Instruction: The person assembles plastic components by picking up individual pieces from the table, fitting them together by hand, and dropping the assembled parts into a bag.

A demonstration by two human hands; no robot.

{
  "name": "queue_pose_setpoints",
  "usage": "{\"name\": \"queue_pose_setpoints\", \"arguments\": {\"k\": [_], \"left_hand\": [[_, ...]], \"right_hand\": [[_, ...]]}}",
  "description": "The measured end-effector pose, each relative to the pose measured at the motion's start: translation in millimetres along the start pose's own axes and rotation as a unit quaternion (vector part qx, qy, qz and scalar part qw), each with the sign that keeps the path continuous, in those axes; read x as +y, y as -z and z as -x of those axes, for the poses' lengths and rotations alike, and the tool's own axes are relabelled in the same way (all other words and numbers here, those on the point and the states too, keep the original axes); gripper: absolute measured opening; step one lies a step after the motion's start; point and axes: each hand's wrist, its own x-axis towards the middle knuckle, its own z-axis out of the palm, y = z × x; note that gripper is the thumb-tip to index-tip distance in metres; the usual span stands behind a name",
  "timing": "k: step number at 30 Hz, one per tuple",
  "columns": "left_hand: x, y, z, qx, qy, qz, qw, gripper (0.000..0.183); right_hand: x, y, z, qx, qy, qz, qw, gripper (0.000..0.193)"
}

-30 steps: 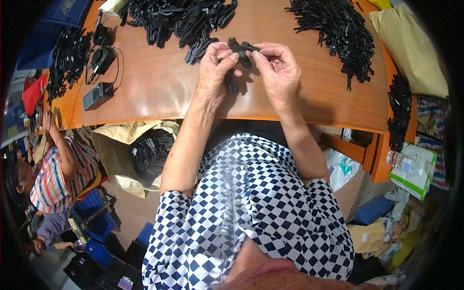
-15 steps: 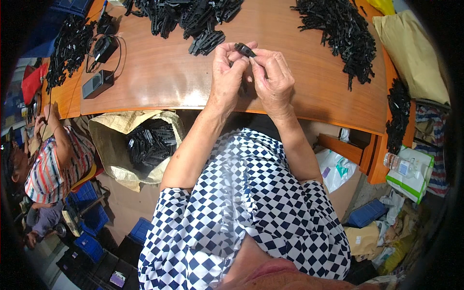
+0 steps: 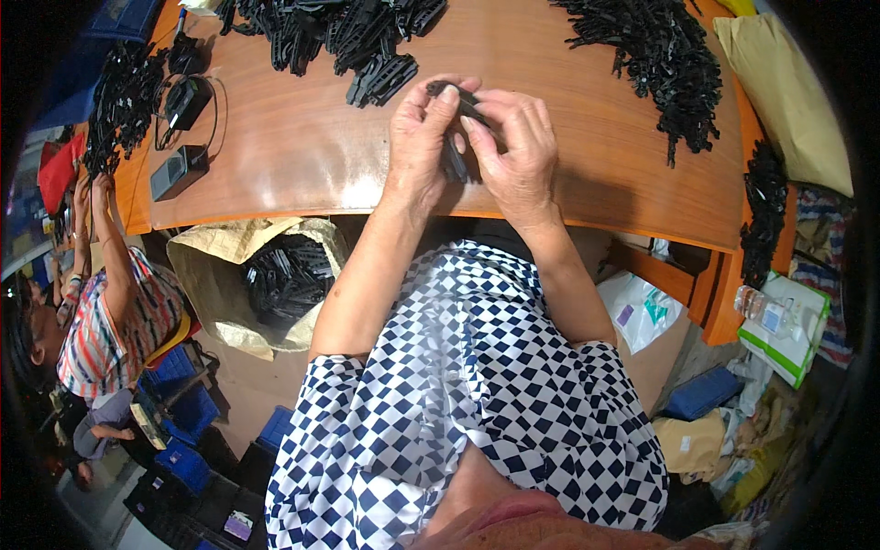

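Over the near part of the wooden table, my left hand pinches a narrow black plastic part between thumb and fingers. My right hand grips the same part at its right end, fingers bent around it. The part lies slanted between the two hands, and its ends are partly covered. Below it, at my left palm, a second dark strip-like piece points down; whether the two are joined I cannot tell. Beyond my hands lies a heap of similar long black parts.
More black parts are heaped at the right and far left. A small dark box and a corded adapter stand at the left. Below the table edge an open sack holds black pieces. A co-worker in a striped shirt sits left.
The black part has turned, and more of its length shows, with my left thumb now on its upper end. The second piece below shows more clearly. The co-worker's hands have shifted.
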Motion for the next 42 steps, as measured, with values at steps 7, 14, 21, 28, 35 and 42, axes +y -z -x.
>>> {"name": "queue_pose_setpoints", "arguments": {"k": [7,14,21,28,35,42], "left_hand": [[23.1,8.5,3.3,-0.032,-0.019,-0.048,0.998,0.03],[24.3,13.2,2.8,-0.059,-0.008,-0.066,0.996,0.027],[16.3,12.4,0.1,-0.071,0.01,-0.032,0.997,0.024],[8.1,-2.1,-1.1,-0.077,0.067,0.021,0.995,0.027],[26.1,4.6,22.7,0.065,0.067,-0.011,0.996,0.025],[139.1,78.9,103.9,0.106,0.047,-0.324,0.939,0.026]], "right_hand": [[0.3,8.5,-5.4,-0.129,-0.265,-0.193,0.936,0.043],[-10.2,8.0,-14.6,-0.176,-0.303,-0.279,0.894,0.036],[-11.7,8.9,-13.1,-0.115,-0.252,-0.216,0.936,0.023],[-2.7,15.7,-9.9,-0.092,-0.207,-0.165,0.96,0.019],[4.5,26.9,-21.2,-0.296,-0.176,-0.237,0.908,0.032],[109.0,73.7,-49.0,-0.202,0.033,0.238,0.949,0.021]]}}
